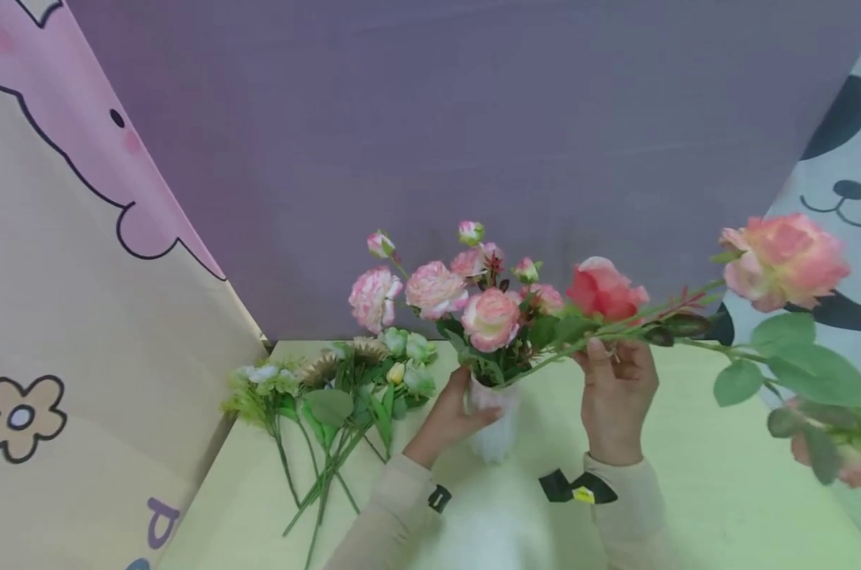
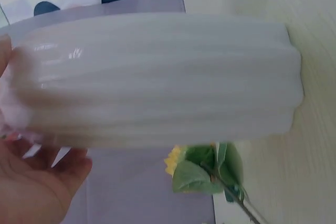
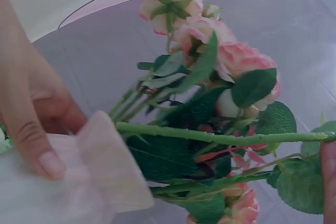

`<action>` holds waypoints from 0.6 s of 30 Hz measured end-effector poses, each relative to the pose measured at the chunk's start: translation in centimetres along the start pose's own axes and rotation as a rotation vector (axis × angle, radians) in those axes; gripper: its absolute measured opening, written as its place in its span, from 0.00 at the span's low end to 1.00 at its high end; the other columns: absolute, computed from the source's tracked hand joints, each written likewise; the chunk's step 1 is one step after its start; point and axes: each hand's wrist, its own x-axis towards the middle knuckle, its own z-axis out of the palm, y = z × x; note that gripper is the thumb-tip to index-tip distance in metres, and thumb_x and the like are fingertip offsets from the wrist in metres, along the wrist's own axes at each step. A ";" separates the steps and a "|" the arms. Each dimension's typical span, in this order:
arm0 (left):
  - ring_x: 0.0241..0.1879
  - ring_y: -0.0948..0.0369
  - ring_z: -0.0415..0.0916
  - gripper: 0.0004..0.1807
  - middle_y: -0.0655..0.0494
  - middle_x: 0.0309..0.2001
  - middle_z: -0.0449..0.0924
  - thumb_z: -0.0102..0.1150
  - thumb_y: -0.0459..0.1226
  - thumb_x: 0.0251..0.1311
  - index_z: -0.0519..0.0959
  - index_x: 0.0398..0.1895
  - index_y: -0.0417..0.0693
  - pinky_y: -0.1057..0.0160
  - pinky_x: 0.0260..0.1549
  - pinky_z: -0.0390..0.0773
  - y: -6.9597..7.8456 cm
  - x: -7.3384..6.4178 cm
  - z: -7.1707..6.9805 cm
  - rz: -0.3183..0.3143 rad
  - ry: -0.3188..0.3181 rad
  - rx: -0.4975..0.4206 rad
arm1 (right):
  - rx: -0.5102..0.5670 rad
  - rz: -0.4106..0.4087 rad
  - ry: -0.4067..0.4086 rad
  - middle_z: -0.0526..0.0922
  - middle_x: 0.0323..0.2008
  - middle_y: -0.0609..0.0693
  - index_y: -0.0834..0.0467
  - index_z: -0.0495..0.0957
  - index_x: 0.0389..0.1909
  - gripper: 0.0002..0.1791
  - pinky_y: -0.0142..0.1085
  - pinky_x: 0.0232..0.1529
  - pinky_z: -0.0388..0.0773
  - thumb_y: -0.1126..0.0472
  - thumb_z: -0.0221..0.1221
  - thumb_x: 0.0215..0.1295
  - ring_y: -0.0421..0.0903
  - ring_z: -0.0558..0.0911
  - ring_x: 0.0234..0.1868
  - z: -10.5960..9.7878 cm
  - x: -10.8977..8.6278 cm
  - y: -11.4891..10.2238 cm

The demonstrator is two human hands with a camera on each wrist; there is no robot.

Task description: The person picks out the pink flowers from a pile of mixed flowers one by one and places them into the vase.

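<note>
A ribbed white vase [image 1: 496, 437] stands on the table, and my left hand [image 1: 447, 419] holds it round the neck, thumb in front. Pink and cream artificial roses [image 1: 437, 290] with green leaves fill its mouth. My right hand [image 1: 619, 400] pinches the green stem [image 3: 226, 139] of a long branch between thumb and fingers. Large peach-pink blooms [image 1: 786, 261] on that branch spread out to the right. The lower end of the stem is at the vase's rim [image 3: 139, 182]; whether it is inside cannot be told. The left wrist view shows the vase's fluted side [image 2: 157, 80] up close.
To the left on the pale table [image 1: 715, 475] lies a pile of other artificial flowers [image 1: 344, 396], with white, green and yellow heads and crossed stems [image 1: 323, 483]. A purple-grey backdrop [image 1: 473, 119] rises behind. Cartoon-printed panels [image 1: 81, 277] flank both sides.
</note>
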 end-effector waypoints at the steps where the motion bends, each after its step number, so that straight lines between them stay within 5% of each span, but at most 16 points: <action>1: 0.70 0.50 0.51 0.47 0.44 0.72 0.50 0.64 0.35 0.57 0.46 0.73 0.44 0.49 0.66 0.57 0.0 0.1 0.1 0.014 0.003 -0.025 | 0.009 -0.003 -0.009 0.77 0.29 0.54 0.71 0.74 0.37 0.06 0.36 0.35 0.83 0.77 0.58 0.58 0.45 0.81 0.32 0.1 0.2 0.1; 10: 0.61 0.55 0.67 0.43 0.47 0.63 0.67 0.67 0.35 0.53 0.54 0.69 0.44 0.57 0.60 0.67 0.5 0.6 1.7 0.003 0.130 -0.106 | -0.064 -0.020 -0.078 0.78 0.30 0.54 0.73 0.75 0.39 0.08 0.35 0.36 0.83 0.81 0.55 0.58 0.45 0.81 0.32 0.2 0.7 0.9; 18: 0.59 0.52 0.69 0.41 0.43 0.62 0.68 0.65 0.33 0.54 0.54 0.68 0.40 0.58 0.58 0.69 1.9 0.6 1.5 0.017 0.117 -0.087 | -0.273 -0.010 -0.193 0.84 0.35 0.52 0.75 0.75 0.45 0.14 0.34 0.39 0.82 0.77 0.60 0.57 0.42 0.82 0.35 -0.2 -0.2 1.6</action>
